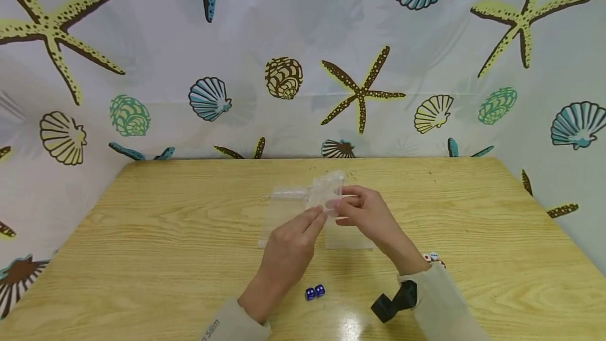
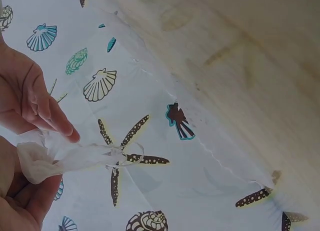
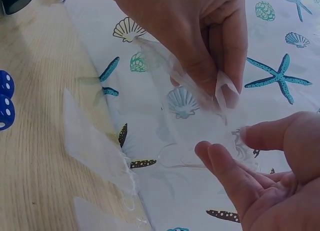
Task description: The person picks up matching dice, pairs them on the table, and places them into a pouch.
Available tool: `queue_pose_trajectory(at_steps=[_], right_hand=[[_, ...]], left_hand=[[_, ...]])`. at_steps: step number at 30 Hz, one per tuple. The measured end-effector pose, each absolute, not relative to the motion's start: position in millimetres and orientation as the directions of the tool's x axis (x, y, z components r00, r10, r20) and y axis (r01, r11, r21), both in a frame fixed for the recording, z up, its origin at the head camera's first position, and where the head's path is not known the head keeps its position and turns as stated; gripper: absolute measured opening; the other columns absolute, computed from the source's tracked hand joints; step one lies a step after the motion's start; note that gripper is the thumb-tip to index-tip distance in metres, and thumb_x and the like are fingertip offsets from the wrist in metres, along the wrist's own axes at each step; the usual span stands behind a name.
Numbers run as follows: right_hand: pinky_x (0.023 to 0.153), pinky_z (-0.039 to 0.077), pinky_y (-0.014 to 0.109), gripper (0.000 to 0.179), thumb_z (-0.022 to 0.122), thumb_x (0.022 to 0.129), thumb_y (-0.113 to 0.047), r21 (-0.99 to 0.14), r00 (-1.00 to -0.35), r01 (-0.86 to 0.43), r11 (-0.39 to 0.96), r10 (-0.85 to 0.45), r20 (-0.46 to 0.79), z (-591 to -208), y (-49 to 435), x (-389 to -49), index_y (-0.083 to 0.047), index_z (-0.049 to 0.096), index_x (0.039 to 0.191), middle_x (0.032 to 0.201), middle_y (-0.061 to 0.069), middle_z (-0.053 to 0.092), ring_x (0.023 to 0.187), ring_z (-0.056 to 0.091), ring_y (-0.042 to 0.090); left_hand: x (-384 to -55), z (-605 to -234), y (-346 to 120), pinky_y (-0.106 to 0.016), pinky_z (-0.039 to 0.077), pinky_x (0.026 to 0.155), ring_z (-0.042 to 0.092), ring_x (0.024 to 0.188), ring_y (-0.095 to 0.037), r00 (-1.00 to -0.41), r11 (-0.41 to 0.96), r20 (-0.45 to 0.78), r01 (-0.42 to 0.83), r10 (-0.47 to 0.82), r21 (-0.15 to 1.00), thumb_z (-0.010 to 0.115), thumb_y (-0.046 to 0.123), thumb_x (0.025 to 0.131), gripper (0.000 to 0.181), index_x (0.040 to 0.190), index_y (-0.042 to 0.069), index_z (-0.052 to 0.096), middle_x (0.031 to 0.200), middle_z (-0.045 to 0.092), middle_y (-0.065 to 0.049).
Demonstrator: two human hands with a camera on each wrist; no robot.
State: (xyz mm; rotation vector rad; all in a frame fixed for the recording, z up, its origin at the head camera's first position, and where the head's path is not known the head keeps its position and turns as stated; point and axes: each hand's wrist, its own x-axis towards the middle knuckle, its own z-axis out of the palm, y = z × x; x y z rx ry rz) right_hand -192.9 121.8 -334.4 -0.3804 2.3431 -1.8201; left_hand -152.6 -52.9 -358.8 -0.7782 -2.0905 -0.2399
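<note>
A sheer white drawstring pouch [image 1: 325, 189] is held up between both hands above the table. My left hand [image 1: 291, 241] pinches its fabric between thumb and fingers; in the left wrist view that pouch [image 2: 80, 158] is bunched in the grip, with loops of cord at its far end. My right hand [image 1: 364, 209] has thumb and fingertips on the pouch too. Seen from the right wrist, the right thumb [image 3: 267, 136] and forefinger lie on either side of the thin fabric near the cord. A flat sheer pouch [image 1: 279, 225] lies behind the left hand.
Another flat pouch [image 1: 350, 237] lies under the right hand. Two blue dice [image 1: 314, 292] sit at the table's front. White dice [image 1: 431, 257] are partly hidden by the right forearm. A patterned cloth [image 1: 246, 120] hangs behind the wooden table [image 1: 142, 257].
</note>
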Motion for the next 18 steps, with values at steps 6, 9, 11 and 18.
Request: queue_pose_trajectory(at_steps=[6,9,11,18], right_hand=[[0.081,0.057,0.036,0.040,0.058,0.094,-0.011,-0.968,-0.960,-0.116,0.224,-0.276,0.051,-336,123,-193,0.008,0.050,0.129,0.116,0.025,0.065,0.101,0.068,0.029],[0.080,0.057,0.033,0.039,0.060,0.093,-0.009,-0.970,-0.964,-0.121,0.213,-0.258,0.063,-336,122,-194,0.007,0.052,0.127,0.115,0.024,0.066,0.099,0.069,0.027],[0.080,0.057,0.032,0.037,0.060,0.092,-0.006,-0.972,-0.968,-0.121,0.202,-0.242,0.070,-336,122,-194,0.007,0.053,0.126,0.114,0.024,0.066,0.098,0.070,0.026],[0.078,0.056,0.025,0.033,0.057,0.093,-0.005,-0.980,-0.984,-0.097,0.172,-0.166,0.069,-331,133,-199,0.005,0.055,0.125,0.114,0.023,0.066,0.091,0.071,0.012]], left_hand=[[-153,-360,-53,-0.024,0.057,0.070,0.071,0.086,-0.020,-0.434,0.778,0.788,0.622,0.438,-0.090,0.073,-0.013,0.071,0.034,0.101,0.002,0.072,0.098,0.072,-0.010],[-153,-360,-54,-0.024,0.057,0.070,0.071,0.086,-0.019,-0.434,0.776,0.784,0.624,0.445,-0.095,0.074,-0.012,0.071,0.033,0.101,0.002,0.072,0.098,0.072,-0.009],[-153,-360,-53,-0.023,0.057,0.070,0.071,0.087,-0.018,-0.432,0.776,0.782,0.622,0.449,-0.102,0.075,-0.010,0.072,0.031,0.100,0.002,0.072,0.099,0.072,-0.009],[-153,-359,-54,-0.024,0.057,0.072,0.071,0.089,-0.019,-0.434,0.766,0.772,0.634,0.463,-0.103,0.076,-0.003,0.075,0.025,0.099,0.002,0.073,0.099,0.073,-0.010]])
